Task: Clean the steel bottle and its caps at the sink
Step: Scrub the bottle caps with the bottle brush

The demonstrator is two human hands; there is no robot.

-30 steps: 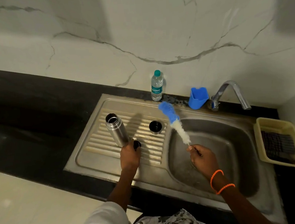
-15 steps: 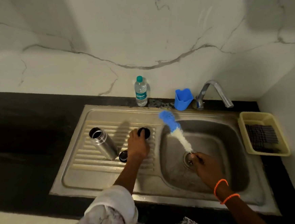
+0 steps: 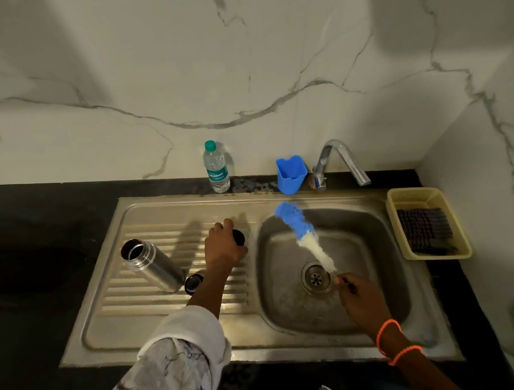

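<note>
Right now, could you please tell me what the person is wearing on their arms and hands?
The left hand is bare; its arm wears a loose white sleeve with a grey leafy print, bunched below the forearm. The right hand is bare too, with two thin orange bands at the wrist and no sleeve.

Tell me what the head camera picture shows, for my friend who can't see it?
A person's left hand grips a small black cap on the ribbed steel draining board, while the right hand holds a blue and white bottle brush over the sink basin. An open steel bottle stands nearby beside a second black cap.
</note>
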